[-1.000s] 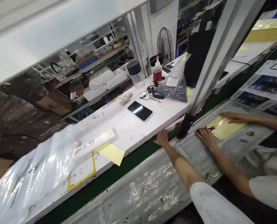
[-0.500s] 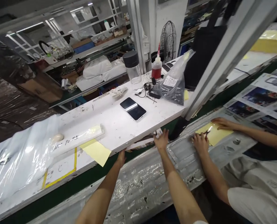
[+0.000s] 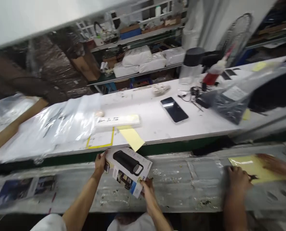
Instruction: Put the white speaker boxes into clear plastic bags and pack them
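Observation:
A white printed box (image 3: 127, 168) with a picture of a black device is held tilted over the plastic-covered lower surface (image 3: 171, 179). My left hand (image 3: 100, 163) grips its left end, and my right hand (image 3: 147, 189) grips its lower right corner. Just behind the box, a yellow paper slip (image 3: 131, 136) hangs over the edge of the white shelf (image 3: 154, 128). On that shelf a smartphone (image 3: 174, 110) lies face up, and a white strip with handwriting (image 3: 118, 120) lies left of it.
Another person's hands (image 3: 239, 179) are at a yellow sheet (image 3: 251, 166) on the right. A clear jar with black lid (image 3: 190, 65), a bottle of red liquid (image 3: 213, 72), cables and a plastic bag (image 3: 231, 99) stand at the shelf's right. Plastic wrap (image 3: 70, 118) covers its left part.
The view has swung left. My hands have come out from the shelf's front edge, and the printed box is now between them over the lower surface.

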The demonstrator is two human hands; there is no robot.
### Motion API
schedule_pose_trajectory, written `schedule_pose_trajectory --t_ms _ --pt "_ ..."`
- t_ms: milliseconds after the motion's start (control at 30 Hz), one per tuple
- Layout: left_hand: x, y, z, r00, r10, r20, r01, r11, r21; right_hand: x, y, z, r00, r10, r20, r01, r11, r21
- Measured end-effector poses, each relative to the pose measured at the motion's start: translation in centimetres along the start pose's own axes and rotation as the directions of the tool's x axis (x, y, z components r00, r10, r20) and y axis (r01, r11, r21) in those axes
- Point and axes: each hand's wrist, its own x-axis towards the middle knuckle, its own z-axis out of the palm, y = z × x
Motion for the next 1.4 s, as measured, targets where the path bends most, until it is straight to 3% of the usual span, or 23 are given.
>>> schedule_pose_trajectory --t_ms 67,133,200,267,367,500,567,633,700,767,933,1033,1100,1167,1267,1333,1400 --pt "0.1 -0.3 -4.9 0.994 0.027 -0.108 -0.028 1.0 -0.012 -1.2 2.3 3.1 0.984 0.12 0.128 -0.12 0.993 -0.009" --pt "-0.5 0.0 -8.9 0.968 0.163 -0.19 -0.162 0.987 0.019 -1.8 3.8 5.7 0.925 0.268 0.269 -0.26 0.963 -0.069" --pt "-1.9 0.6 -11.8 0.903 0.392 -0.176 -0.382 0.92 0.088 -1.9 4.4 7.4 0.836 0.39 0.386 -0.324 0.918 -0.227" --pt "-4.0 0.7 -13.7 0.806 0.59 -0.058 -0.582 0.806 0.105 -1.3 4.0 8.0 0.795 0.432 0.425 -0.28 0.884 -0.374" --pt "-7.8 -0.7 -15.1 0.733 0.671 0.116 -0.673 0.739 -0.018 0.7 1.2 6.9 0.86 0.35 0.371 -0.169 0.881 -0.441" --pt "-12.5 -4.3 -15.9 0.76 0.582 0.288 -0.578 0.809 -0.111 2.4 -3.0 6.2 0.963 0.146 0.229 -0.075 0.953 -0.293" --pt "-13.6 -5.7 -16.4 0.754 0.541 0.372 -0.537 0.834 -0.124 1.3 -4.0 7.6 0.969 0.149 0.196 -0.133 0.987 -0.093" --pt "-13.4 -6.4 -17.4 0.742 0.52 0.422 -0.505 0.849 -0.157 -0.7 -4.4 10.1 0.946 0.203 0.251 -0.234 0.967 0.1" --pt "-12.0 -6.7 -19.3 0.745 0.493 0.448 -0.446 0.869 -0.215 -2.8 -4.5 13.0 0.929 0.177 0.326 -0.245 0.952 0.181" --pt "-9.9 -7.1 -22.1 0.761 0.443 0.473 -0.339 0.894 -0.292 -4.7 -4.4 15.9 0.937 0.087 0.339 -0.148 0.976 0.16" --pt "-6.3 -10.6 -29.0 0.804 0.272 0.529 -0.102 0.939 -0.328 -7.3 -1.9 22.7 0.937 -0.096 0.335 0.145 0.982 -0.125" --pt "-4.9 -13.1 -30.4 0.864 0.196 0.463 -0.055 0.952 -0.301 -7.8 0.3 25.8 0.905 -0.26 0.336 0.357 0.895 -0.269" --pt "-3.3 -13.3 -31.0 0.879 0.208 0.428 -0.065 0.943 -0.326 -7.7 0.8 27.0 0.897 -0.328 0.295 0.417 0.848 -0.327" --pt "-0.9 -11.9 -32.1 0.876 0.293 0.383 -0.137 0.913 -0.385 -7.5 0.6 27.3 0.917 -0.327 0.229 0.394 0.837 -0.38" --pt "4.7 -7.0 -35.6 0.865 0.447 0.229 -0.339 0.856 -0.389 -7.3 -0.4 26.8 0.956 -0.246 0.162 0.294 0.831 -0.473" --pt "9.8 -2.8 -38.2 0.851 0.519 0.079 -0.48 0.83 -0.284 -7.1 -0.9 26.4 0.968 -0.207 0.142 0.251 0.827 -0.503" --pt "15.4 1.2 -39.9 0.806 0.588 -0.067 -0.591 0.796 -0.129 -7.0 -1.4 26.4 0.966 -0.208 0.152 0.257 0.817 -0.517"
